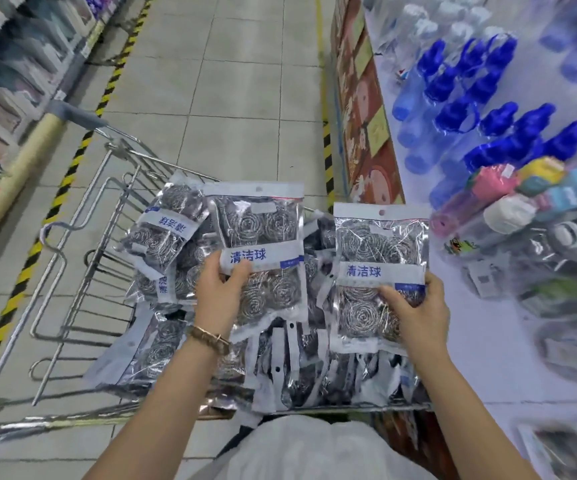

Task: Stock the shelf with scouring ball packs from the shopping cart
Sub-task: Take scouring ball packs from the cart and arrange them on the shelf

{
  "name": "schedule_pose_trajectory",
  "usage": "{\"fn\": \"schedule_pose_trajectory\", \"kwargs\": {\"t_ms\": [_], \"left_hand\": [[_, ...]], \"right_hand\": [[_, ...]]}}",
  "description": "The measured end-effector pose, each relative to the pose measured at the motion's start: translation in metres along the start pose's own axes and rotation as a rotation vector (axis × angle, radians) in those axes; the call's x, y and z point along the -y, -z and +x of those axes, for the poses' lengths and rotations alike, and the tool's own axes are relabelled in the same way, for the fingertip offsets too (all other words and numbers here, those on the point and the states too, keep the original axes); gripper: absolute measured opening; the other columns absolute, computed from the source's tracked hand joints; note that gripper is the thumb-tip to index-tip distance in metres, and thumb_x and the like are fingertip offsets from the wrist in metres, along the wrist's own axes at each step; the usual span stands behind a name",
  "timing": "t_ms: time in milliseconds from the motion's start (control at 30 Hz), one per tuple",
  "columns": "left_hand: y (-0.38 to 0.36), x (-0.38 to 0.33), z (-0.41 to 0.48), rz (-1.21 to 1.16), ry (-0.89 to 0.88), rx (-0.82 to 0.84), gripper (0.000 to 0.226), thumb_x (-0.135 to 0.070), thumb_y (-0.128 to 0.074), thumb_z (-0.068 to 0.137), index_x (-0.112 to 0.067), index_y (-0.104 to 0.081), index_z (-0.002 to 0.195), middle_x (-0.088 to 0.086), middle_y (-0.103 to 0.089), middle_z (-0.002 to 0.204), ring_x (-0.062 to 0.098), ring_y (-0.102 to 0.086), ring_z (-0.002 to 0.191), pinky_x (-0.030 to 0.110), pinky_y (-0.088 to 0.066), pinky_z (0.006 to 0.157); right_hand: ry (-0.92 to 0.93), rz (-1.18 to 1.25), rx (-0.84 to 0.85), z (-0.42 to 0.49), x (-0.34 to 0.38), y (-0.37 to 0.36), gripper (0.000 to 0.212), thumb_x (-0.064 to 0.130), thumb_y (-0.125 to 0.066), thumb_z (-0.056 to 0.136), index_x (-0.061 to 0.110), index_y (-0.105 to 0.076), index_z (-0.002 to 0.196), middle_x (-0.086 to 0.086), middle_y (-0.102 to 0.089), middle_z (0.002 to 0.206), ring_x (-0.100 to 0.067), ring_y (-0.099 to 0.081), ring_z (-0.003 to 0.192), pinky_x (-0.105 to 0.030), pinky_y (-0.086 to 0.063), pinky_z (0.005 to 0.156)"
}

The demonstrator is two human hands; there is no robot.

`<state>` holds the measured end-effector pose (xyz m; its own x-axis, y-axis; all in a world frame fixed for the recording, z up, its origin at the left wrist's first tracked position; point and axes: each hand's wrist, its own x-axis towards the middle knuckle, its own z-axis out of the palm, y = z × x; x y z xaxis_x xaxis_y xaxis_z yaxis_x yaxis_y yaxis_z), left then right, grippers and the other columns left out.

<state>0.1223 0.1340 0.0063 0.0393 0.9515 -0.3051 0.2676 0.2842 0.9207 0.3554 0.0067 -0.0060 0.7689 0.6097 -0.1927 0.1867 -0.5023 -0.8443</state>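
Nearest is the white cloth top [308, 452] of the person, and both bare forearms reach forward from it over the silver wire shopping cart [72, 306]; a gold-toned wristwatch [211, 337] sits on the left wrist. Above the cart the left hand [219, 289] pinches a clear plastic scouring ball pack [263, 237] with a white and blue label band, thumb on the label at its left edge. Beside it the right hand [415, 313] grips a second pack [380, 258] of the same kind by its lower right corner, thumb across the front. Both packs have their long axis running away from the person, white header and hang hole at the far end, labels facing up

Under them the cart basket holds a loose heap of further packs [301, 375] lying at all angles; it looks well filled, so I judge much stocking remains

On the right, just beside the cart, lies the pale shelf [488, 368]. The right hand is nearer to it and its pack need only swing rightward; the left one must cross the cart. Which spot takes the packs is too blurred to tell. Farther along the shelf are pastel cylinders [488, 187], then blue-capped translucent bottles [453, 116]. Beyond the cart runs beige tiled floor [245, 98] edged with yellow and black striped tape [112, 81]
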Motion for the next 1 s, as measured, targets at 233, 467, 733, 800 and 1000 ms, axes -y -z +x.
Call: {"fn": "schedule_pose_trajectory", "kwargs": {"t_ms": [233,467,733,800,1000], "left_hand": [[-0.051,-0.007,0.000,-0.054,0.035,0.308,0.023,-0.020,-0.066,0.083,-0.034,-0.052,0.095,-0.011,-0.054,0.088,0.010,-0.053,0.076,0.029,-0.046,0.072],[-0.116,0.005,-0.024,0.047,0.062,0.608,0.035,-0.019,-0.073,0.077,-0.015,-0.058,0.108,-0.002,-0.064,0.091,0.017,-0.060,0.081,0.032,-0.051,0.075],[-0.179,0.003,-0.088,0.193,-0.029,0.886,0.016,-0.018,-0.072,0.078,-0.020,-0.060,0.089,-0.002,-0.065,0.084,0.013,-0.059,0.074,0.025,-0.050,0.067],[-0.192,0.004,-0.109,0.217,-0.063,0.938,0.014,-0.018,-0.072,0.079,-0.021,-0.061,0.086,-0.002,-0.064,0.082,0.011,-0.057,0.071,0.017,-0.047,0.059],[-0.224,0.017,-0.192,0.325,-0.126,1.076,0.011,-0.020,-0.073,0.078,-0.015,-0.065,0.085,-0.008,-0.063,0.069,0.000,-0.055,0.055,0.010,-0.040,0.048]], "right_hand": [[-0.140,0.048,-0.241,-0.031,-0.030,0.033,0.060,0.030,-0.075,0.079,0.012,-0.045,0.127,-0.003,-0.061,0.106,-0.022,-0.059,0.097,-0.030,-0.046,0.081],[-0.313,0.040,-0.482,-0.074,-0.071,0.078,0.056,0.032,-0.075,0.078,0.018,-0.045,0.123,0.001,-0.059,0.106,-0.019,-0.056,0.098,-0.034,-0.045,0.085],[-0.463,0.091,-0.689,-0.133,-0.114,0.136,0.055,0.032,-0.075,0.078,0.020,-0.046,0.123,0.004,-0.057,0.103,-0.017,-0.054,0.096,-0.032,-0.043,0.084],[-0.482,0.101,-0.731,-0.148,-0.125,0.150,0.054,0.031,-0.075,0.078,0.020,-0.045,0.121,0.003,-0.057,0.103,-0.017,-0.054,0.096,-0.033,-0.044,0.085],[-0.565,0.188,-0.848,-0.212,-0.168,0.195,0.062,0.031,-0.075,0.079,0.014,-0.042,0.130,0.002,-0.058,0.104,-0.016,-0.055,0.090,-0.029,-0.042,0.077]]}}
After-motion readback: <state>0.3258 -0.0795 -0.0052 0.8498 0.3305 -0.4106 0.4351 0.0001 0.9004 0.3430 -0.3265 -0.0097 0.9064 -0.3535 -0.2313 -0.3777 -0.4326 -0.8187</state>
